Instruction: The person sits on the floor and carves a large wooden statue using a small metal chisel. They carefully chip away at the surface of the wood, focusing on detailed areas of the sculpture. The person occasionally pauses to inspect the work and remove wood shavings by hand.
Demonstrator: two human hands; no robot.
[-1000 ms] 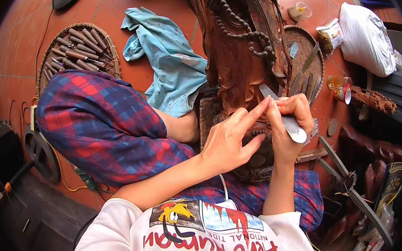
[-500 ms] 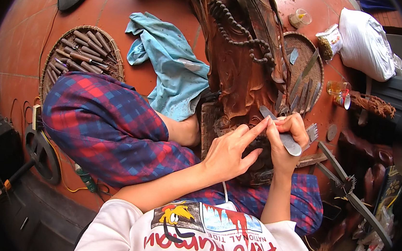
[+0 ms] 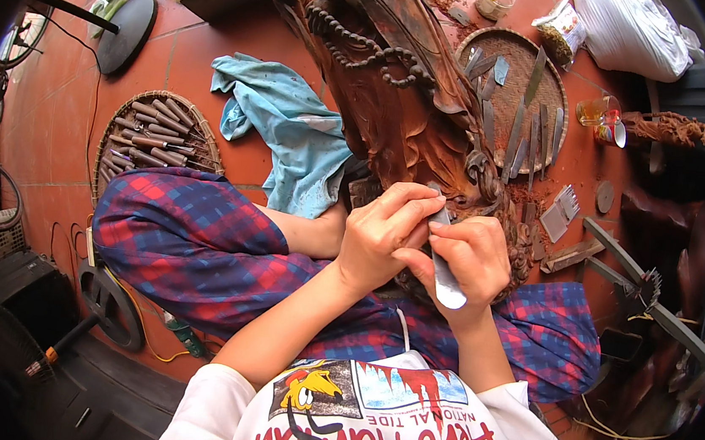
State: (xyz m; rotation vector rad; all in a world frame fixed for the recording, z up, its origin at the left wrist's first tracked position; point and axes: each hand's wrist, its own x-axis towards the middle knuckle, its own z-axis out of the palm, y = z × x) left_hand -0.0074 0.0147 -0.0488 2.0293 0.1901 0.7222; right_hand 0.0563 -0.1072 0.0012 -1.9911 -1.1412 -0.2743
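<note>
A flat grey metal blade [image 3: 447, 273] with a rounded near end slants between my two hands, its far part lying over the carving. My right hand [image 3: 477, 262] is closed around its middle, thumb along the top. My left hand [image 3: 387, 233] is closed too, its fingertips pressed on the blade's far end and its thumb reaching toward the right hand. Under and beyond them leans a reddish-brown carved wooden statue [image 3: 395, 127] with a string of carved beads [image 3: 377, 53]. My hands hide the spot where the blade meets the wood.
Left of the statue lie a light-blue cloth [image 3: 280, 132] and a round basket [image 3: 214, 143] of wooden-handled tools. A woven tray [image 3: 517, 53] with flat metal strips sits at the right. Nearby are a glass jar [image 3: 494, 3], a toothed plate [image 3: 559, 213] and a metal bar frame [image 3: 662, 309].
My left hand has gone from a loosely spread pose to a closed grip at the blade's far end. The blade and right hand have shifted left and toward me. The whole view has shifted.
</note>
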